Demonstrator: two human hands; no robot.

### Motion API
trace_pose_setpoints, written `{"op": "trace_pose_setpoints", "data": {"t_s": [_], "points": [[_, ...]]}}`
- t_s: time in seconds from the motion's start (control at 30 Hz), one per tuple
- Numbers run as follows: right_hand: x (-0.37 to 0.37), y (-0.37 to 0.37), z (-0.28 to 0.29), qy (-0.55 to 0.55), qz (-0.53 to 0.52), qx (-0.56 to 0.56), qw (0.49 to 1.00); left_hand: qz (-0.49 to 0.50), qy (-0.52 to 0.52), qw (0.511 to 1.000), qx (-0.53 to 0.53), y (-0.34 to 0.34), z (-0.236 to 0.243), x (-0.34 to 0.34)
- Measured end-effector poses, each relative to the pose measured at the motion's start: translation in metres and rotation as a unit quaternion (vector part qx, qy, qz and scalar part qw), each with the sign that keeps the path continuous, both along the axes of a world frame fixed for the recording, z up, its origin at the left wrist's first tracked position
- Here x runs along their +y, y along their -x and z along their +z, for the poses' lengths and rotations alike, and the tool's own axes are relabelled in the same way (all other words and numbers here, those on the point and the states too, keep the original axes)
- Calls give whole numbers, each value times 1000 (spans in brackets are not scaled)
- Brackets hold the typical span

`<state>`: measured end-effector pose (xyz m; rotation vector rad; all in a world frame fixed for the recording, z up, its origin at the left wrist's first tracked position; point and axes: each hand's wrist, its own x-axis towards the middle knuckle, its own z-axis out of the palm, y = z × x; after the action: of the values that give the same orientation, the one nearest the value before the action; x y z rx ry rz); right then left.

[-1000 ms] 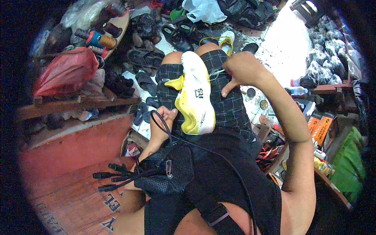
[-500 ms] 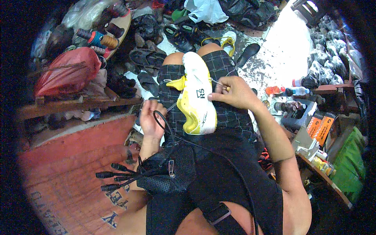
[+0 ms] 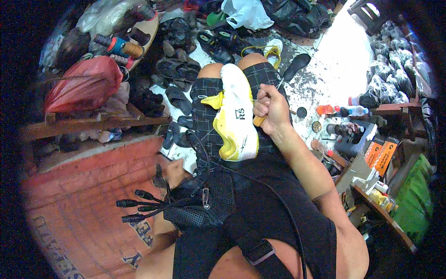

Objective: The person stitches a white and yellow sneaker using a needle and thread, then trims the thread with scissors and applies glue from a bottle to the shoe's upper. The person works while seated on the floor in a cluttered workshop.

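Shoe: our white-and-yellow sneaker (image 3: 235, 114) lies on our lap, across the checked shorts (image 3: 204, 111).
Right hand (image 3: 271, 108): fingers closed around a wooden-handled awl (image 3: 259, 120), beside the sneaker.
Left hand (image 3: 174, 171): mostly hidden behind the black bag (image 3: 200, 204); we cannot tell its grip.

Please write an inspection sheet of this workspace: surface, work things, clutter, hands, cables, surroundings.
Surface: no table; the white and yellow shoe lies on the person's lap, on checked shorts.
Work things: shoe sole side toward the right hand; wooden-handled tool with a thin metal tip.
Clutter: dark sandals and shoes on the floor, red bag, thread spools, bottles at right.
Hands: right hand closed on the tool beside the shoe; left hand low by the black pouch, grip not clear.
Cables: black cable across the dark shirt; black plugs stick out of the pouch.
Surroundings: red brick floor, wooden shelf, bright doorway area upper right.
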<state>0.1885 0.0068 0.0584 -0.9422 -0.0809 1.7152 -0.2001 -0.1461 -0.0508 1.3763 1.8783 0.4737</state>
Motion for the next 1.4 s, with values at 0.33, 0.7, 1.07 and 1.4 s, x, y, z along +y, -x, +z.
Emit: {"op": "trace_pose_setpoints", "data": {"t_s": [0.33, 0.7, 1.07, 1.4], "points": [[-16, -84, 36, -119, 108, -481, 862, -6, -61, 910, -410, 56, 85, 7], [-45, -46, 32, -301, 237, -626, 680, -88, 52, 977, -190, -88, 119, 110], [-42, -46, 38, -282, 247, -621, 689, 20, 176, 735, -655, -208, 79, 124], [-14, -42, 81, -241, 368, -784, 437, 54, 107, 737, -665, -223, 45, 129]]}}
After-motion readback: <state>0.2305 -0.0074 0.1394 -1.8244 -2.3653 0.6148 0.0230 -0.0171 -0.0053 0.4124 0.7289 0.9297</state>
